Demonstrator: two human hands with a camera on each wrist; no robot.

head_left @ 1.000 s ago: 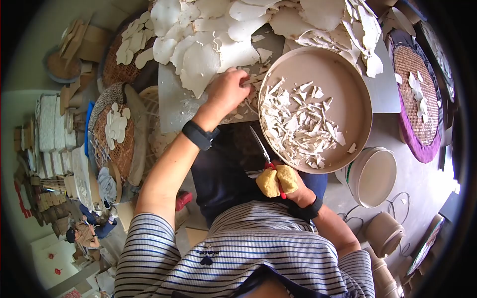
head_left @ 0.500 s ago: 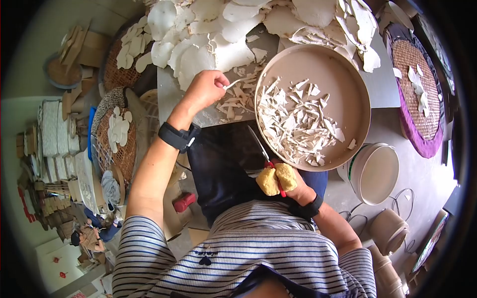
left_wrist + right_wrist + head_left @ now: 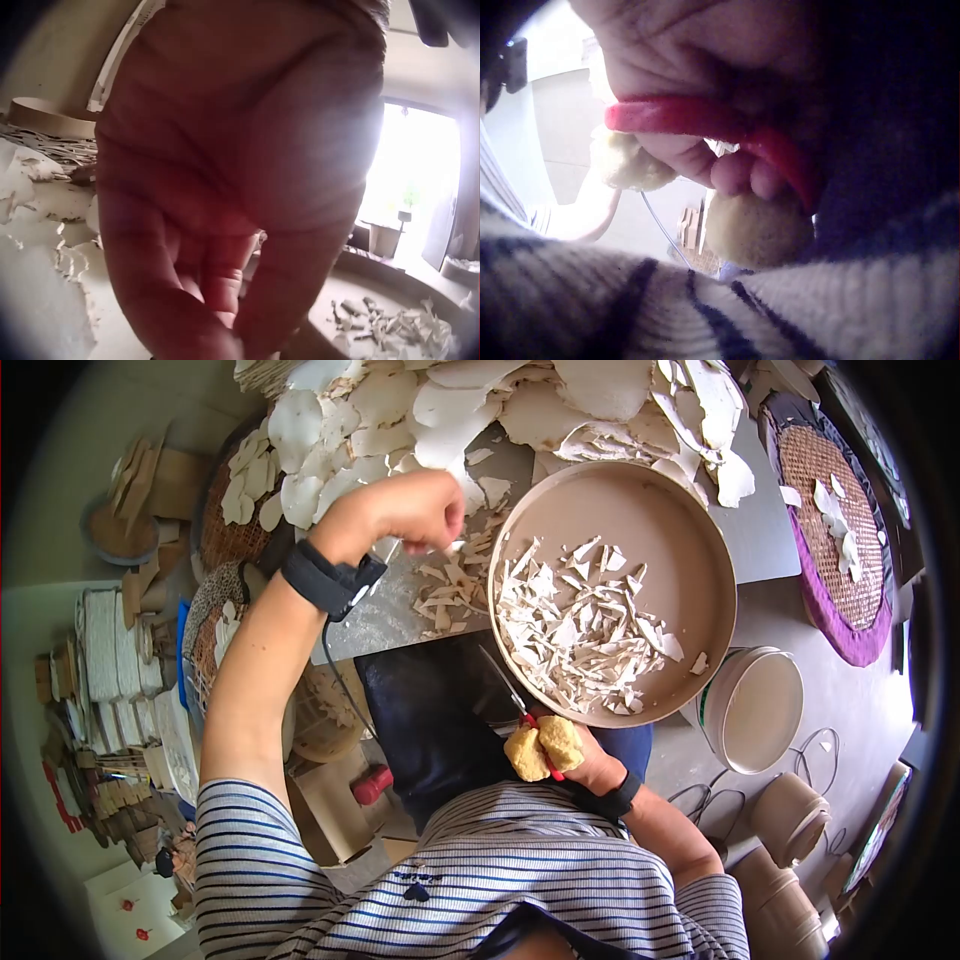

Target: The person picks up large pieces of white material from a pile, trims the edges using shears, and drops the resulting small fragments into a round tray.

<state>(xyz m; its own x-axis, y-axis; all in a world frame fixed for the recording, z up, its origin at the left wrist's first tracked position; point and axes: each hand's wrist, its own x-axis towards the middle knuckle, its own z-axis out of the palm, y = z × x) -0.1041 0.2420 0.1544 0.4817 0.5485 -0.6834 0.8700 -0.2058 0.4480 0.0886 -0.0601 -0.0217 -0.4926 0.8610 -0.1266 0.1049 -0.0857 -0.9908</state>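
Observation:
In the head view, my left hand [image 3: 415, 510] is over the grey tabletop, left of the round tray. Its thumb and fingertips are pinched together, with a small whitish strip [image 3: 455, 547] at the tips. The left wrist view shows that hand [image 3: 232, 180] close up, thumb and finger meeting at the bottom edge. My right hand [image 3: 592, 760], low before the striped shirt, grips scissors [image 3: 507, 680]. Their red handles [image 3: 682, 116] have yellow spongy padding [image 3: 560, 743], and the blades point up and left. Whitish scraps [image 3: 590, 630] fill the left part of the tray [image 3: 729, 550].
Large, thin whitish sheets [image 3: 440, 425] pile along the table's far side. Small scraps [image 3: 445, 600] lie beside the tray on the grey tabletop [image 3: 350, 625]. A white bucket [image 3: 765, 710] stands at right on the floor. Woven trays [image 3: 820, 470] with flat pieces stand on both sides.
My left hand went from the scraps beside the tray leftward, lifting a thin whitish strip, and its forearm has swung further left. The right hand keeps its grip on the scissors.

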